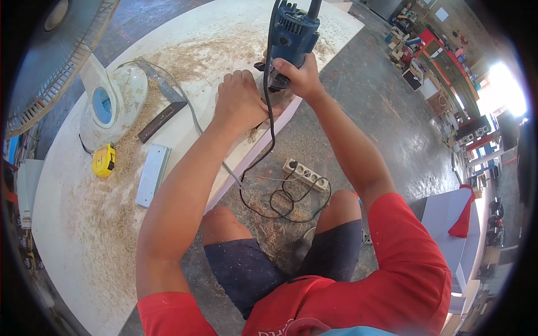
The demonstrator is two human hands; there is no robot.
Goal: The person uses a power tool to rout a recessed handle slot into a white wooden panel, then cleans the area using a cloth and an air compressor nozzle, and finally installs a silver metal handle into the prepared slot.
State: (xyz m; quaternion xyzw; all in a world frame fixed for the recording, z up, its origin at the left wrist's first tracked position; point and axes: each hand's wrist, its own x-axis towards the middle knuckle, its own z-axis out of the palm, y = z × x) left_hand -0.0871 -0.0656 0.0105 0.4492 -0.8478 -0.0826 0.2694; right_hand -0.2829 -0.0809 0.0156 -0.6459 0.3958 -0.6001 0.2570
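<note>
My right hand (302,78) is closed round the lower body of a blue corded trim router (294,36) at the far edge of the white tabletop (196,25). The router's base stands close to the table's edge, partly hidden by my fingers and the black cord (270,129). Just left of it, my left hand (238,98) rests on the tabletop with bent fingers, its thumb toward the router. Whatever lies under that palm is hidden. Sawdust covers much of the surface round both hands.
Left of my forearm lie a yellow tape measure (103,161), a try square (162,120) and a pale metal-like block (152,175). A fan (103,95) stands on the tabletop. On the floor, a power strip (305,175) sits among looped cords. Shelves and tools line the far right.
</note>
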